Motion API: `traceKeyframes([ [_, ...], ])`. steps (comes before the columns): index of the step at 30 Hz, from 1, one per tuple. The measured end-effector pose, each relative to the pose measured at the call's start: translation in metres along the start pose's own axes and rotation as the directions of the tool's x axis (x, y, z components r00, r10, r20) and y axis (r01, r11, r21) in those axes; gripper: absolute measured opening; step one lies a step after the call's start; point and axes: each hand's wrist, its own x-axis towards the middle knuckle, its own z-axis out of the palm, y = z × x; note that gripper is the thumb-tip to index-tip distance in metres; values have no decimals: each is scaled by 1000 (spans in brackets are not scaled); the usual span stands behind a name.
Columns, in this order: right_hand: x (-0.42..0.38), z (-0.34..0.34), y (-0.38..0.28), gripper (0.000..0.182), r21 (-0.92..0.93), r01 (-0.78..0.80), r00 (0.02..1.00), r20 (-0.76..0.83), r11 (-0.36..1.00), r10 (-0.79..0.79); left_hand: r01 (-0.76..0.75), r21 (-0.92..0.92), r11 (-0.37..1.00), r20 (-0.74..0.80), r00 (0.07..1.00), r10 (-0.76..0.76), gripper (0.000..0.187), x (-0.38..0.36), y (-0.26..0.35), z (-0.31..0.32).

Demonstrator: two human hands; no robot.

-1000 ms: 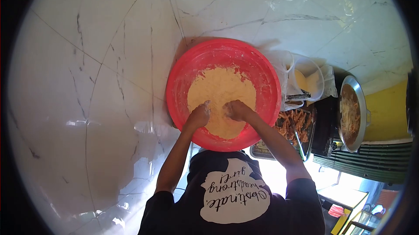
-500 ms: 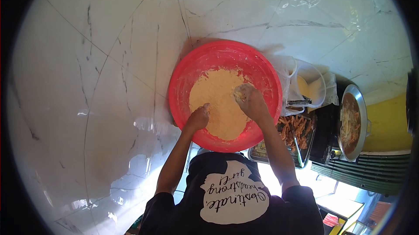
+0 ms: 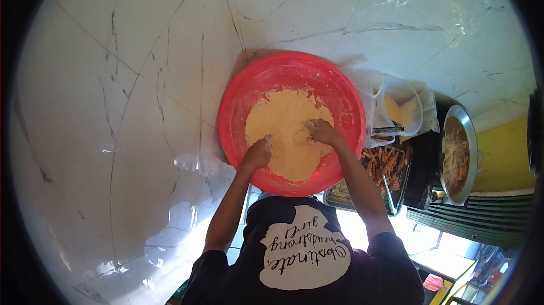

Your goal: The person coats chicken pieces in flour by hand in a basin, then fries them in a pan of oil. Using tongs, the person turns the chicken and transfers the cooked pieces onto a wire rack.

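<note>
Right hand (image 3: 323, 132) has dropped back toward the person since half a second ago; it was lifted out over the far right part of the dough, now it presses down on it nearer the middle-right. Left hand (image 3: 258, 153) barely changed, same spot on the near-left edge of the mass.

Dough (image 3: 286, 132), pale yellow and crumbly, sits in the middle of the red basin (image 3: 241, 92), spread over most of its floor. Left hand is curled into a loose fist, knuckles pushed into the dough at about 8 o'clock of the mass; can't tell whether it grips any. Right hand is bent, fingers curled down into the dough at about 3 o'clock, floury; whether it holds a lump can't be told. Both hands well inside the rim, apart from each other.

Basin rests on a white marble-look tiled surface (image 3: 141, 106) with dark veins. At 3 o'clock of the basin, just beside it, a clear plastic tub (image 3: 405, 109) with pale contents and plastic wrap around it. At 4 o'clock, a tray of brownish fried strips (image 3: 388, 163), partly behind the right forearm. Farther out at 3 o'clock, a metal pan (image 3: 459, 152) with orange-brown food, on a dark stand. Person wears a dark shirt (image 3: 226, 271) with a white print patch.
</note>
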Motion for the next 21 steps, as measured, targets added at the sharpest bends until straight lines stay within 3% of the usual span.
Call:
traceKeyframes([
  [2,-10,-4,-5,30,-1,217,976,1,976,-217,-4,24,1000,-7,1000,4,43,1,-1,1],
  [3,-14,-5,-7,30,0,217,976,3,976,-217,-11,51,999,-12,1000,12,43,2,-2,1],
  [5,-20,-6,-12,34,-286,435,900,160,854,-405,0,57,998,2,1000,0,43,3,-2,1],
  [8,-5,0,2,36,-259,500,865,103,827,-491,-13,61,998,-6,1000,14,43,5,-6,5],
  [10,-2,4,0,37,-261,456,889,92,851,-448,-35,62,997,-27,999,37,44,4,-1,2],
  [12,-2,10,-6,37,-263,412,910,80,872,-406,71,85,994,51,996,-76,41,4,5,-2],
  [14,-8,14,-12,35,-171,361,931,16,917,-364,57,77,995,38,997,-60,41,7,-3,3],
  [17,11,14,6,38,-200,492,871,105,847,-481,57,71,996,14,998,-59,43,7,-4,4],
  [21,-6,4,-19,37,-298,430,902,95,852,-422,54,85,995,1,999,-55,45,7,-3,3],
])
